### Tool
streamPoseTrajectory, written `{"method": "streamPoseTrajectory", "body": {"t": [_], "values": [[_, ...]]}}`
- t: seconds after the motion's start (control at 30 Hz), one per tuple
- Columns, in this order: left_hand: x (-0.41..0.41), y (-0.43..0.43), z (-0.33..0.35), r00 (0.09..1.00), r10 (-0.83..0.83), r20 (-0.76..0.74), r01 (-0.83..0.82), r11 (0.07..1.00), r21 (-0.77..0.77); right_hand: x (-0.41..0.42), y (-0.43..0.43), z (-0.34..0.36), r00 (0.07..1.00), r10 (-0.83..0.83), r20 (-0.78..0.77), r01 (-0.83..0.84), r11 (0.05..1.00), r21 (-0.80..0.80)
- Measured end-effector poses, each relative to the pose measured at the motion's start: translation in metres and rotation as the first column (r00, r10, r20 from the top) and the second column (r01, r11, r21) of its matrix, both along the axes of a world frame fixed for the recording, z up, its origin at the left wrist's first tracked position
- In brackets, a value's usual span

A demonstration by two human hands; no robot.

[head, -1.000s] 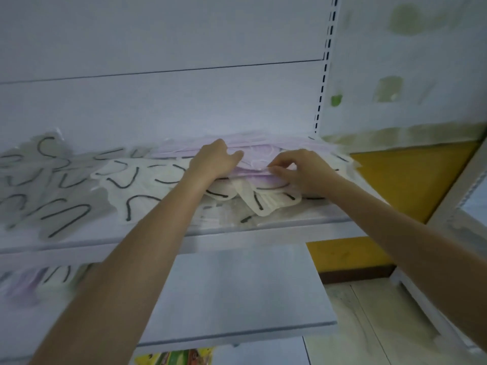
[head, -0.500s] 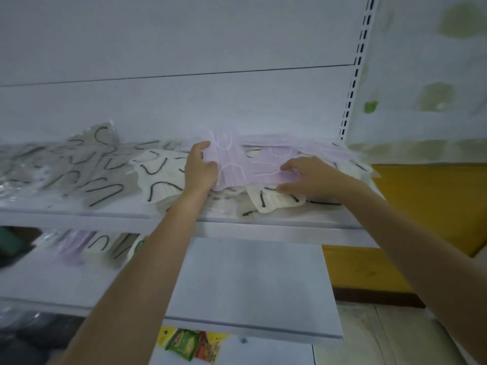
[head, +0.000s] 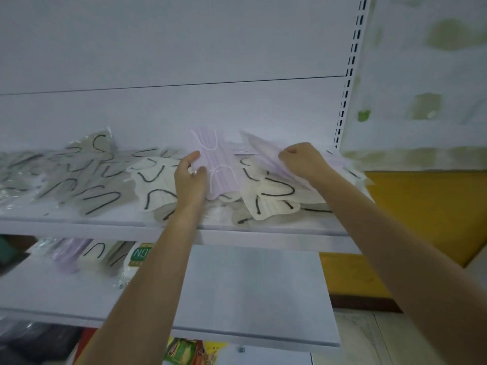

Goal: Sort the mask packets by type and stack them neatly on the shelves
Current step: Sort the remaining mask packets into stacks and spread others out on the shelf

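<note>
My left hand [head: 190,177] pinches the left edge of a purple mask packet [head: 217,164] with white ear loops, tilted up off the pile on the upper shelf [head: 263,234]. My right hand [head: 300,159] grips a stack of purple mask packets [head: 266,156] lifted at the shelf's right end. Beneath both lie cream masks with black loops [head: 271,198]. Grey masks with black loops [head: 79,180] spread over the shelf's left part.
The lower shelf [head: 250,291] carries purple, cream and N95 packets [head: 139,256] at its left. A slotted upright [head: 347,75] ends the unit on the right, with a yellow wall [head: 421,219] beyond. Colourful snack packets [head: 189,351] show below.
My left hand has lifted one purple packet up and away from the pile. My right hand has raised the purple stack. The camera has shifted left.
</note>
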State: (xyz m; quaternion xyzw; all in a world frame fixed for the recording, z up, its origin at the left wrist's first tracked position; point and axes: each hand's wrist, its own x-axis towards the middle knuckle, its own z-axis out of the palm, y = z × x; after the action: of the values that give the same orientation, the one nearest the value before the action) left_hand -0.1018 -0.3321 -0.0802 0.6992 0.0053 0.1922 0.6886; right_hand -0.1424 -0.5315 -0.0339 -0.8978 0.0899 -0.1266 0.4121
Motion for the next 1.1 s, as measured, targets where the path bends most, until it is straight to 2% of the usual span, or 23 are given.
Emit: {"method": "streamPoseTrajectory", "body": {"t": [0.07,0.1,0.17,0.2,0.23,0.3,0.33,0.37,0.4,0.43,0.47,0.5,0.53,0.63,0.77,0.8,0.87,0.93,1.0,1.1], "values": [[-0.003,-0.001,0.001,0.999,-0.036,0.013,0.036,0.999,0.001,0.007,0.016,0.008,1.0,0.002,-0.031,0.002,0.988,0.153],[-0.005,-0.002,0.001,0.998,-0.061,0.016,0.061,0.998,-0.01,0.01,0.026,0.01,0.999,0.026,-0.041,-0.013,0.959,0.282],[-0.007,-0.003,0.003,0.994,-0.105,0.018,0.106,0.993,-0.058,0.014,0.044,0.011,0.989,0.133,-0.059,-0.076,0.819,0.569],[-0.006,-0.002,0.003,0.992,-0.125,0.017,0.126,0.989,-0.078,0.016,0.05,0.009,0.976,0.204,-0.073,-0.105,0.739,0.665],[-0.006,-0.002,0.003,0.989,-0.147,0.02,0.148,0.986,-0.078,0.018,0.055,0.007,0.96,0.268,-0.079,-0.131,0.681,0.721],[-0.007,-0.002,0.002,0.981,-0.195,-0.01,0.195,0.981,-0.015,0.021,0.061,0.003,0.937,0.347,-0.045,-0.204,0.646,0.736],[-0.007,-0.002,0.001,0.978,-0.207,-0.038,0.208,0.977,0.039,0.022,0.06,0.001,0.941,0.339,-0.011,-0.238,0.685,0.688],[-0.007,-0.002,-0.001,0.976,-0.207,-0.062,0.212,0.972,0.097,0.024,0.056,0.0,0.954,0.3,0.017,-0.254,0.778,0.575],[-0.007,-0.002,-0.001,0.977,-0.203,-0.068,0.211,0.966,0.147,0.025,0.05,-0.001,0.967,0.252,0.026,-0.243,0.894,0.376],[-0.007,-0.003,-0.001,0.979,-0.194,-0.063,0.202,0.963,0.18,0.027,0.043,-0.004,0.973,0.229,-0.001,-0.227,0.965,0.128],[-0.006,-0.003,-0.001,0.981,-0.183,-0.059,0.191,0.962,0.197,0.028,0.037,-0.008,0.969,0.236,-0.079,-0.243,0.965,-0.101],[-0.006,-0.003,0.0,0.983,-0.172,-0.064,0.181,0.962,0.206,0.029,0.034,-0.013,0.953,0.247,-0.178,-0.288,0.919,-0.268],[-0.005,-0.003,-0.001,0.983,-0.163,-0.08,0.176,0.961,0.212,0.028,0.033,-0.017,0.931,0.255,-0.262,-0.34,0.869,-0.361],[-0.004,-0.003,-0.001,0.979,-0.165,-0.119,0.189,0.954,0.231,0.021,0.041,-0.022,0.888,0.313,-0.337,-0.431,0.823,-0.37],[0.0,-0.002,-0.002,0.981,-0.154,-0.119,0.187,0.916,0.356,0.017,0.042,-0.017,0.843,0.468,-0.266,-0.519,0.837,-0.172],[0.001,-0.002,-0.002,0.982,-0.149,-0.116,0.182,0.91,0.372,0.019,0.038,-0.017,0.868,0.432,-0.246,-0.478,0.861,-0.173],[0.003,-0.002,-0.002,0.987,-0.124,-0.106,0.153,0.926,0.346,0.029,0.028,-0.022,0.941,0.239,-0.238,-0.307,0.899,-0.312],[0.003,-0.001,-0.002,0.993,-0.075,-0.093,0.097,0.959,0.266,0.033,0.018,-0.029,0.959,0.06,-0.276,-0.189,0.86,-0.473],[0.003,-0.001,-0.002,0.996,-0.041,-0.077,0.055,0.981,0.188,0.036,0.013,-0.037,0.951,0.049,-0.306,-0.199,0.852,-0.484],[0.005,-0.001,-0.002,0.995,-0.008,-0.101,0.025,0.986,0.166,0.034,0.014,-0.037,0.971,0.033,-0.237,-0.14,0.884,-0.447]]}}
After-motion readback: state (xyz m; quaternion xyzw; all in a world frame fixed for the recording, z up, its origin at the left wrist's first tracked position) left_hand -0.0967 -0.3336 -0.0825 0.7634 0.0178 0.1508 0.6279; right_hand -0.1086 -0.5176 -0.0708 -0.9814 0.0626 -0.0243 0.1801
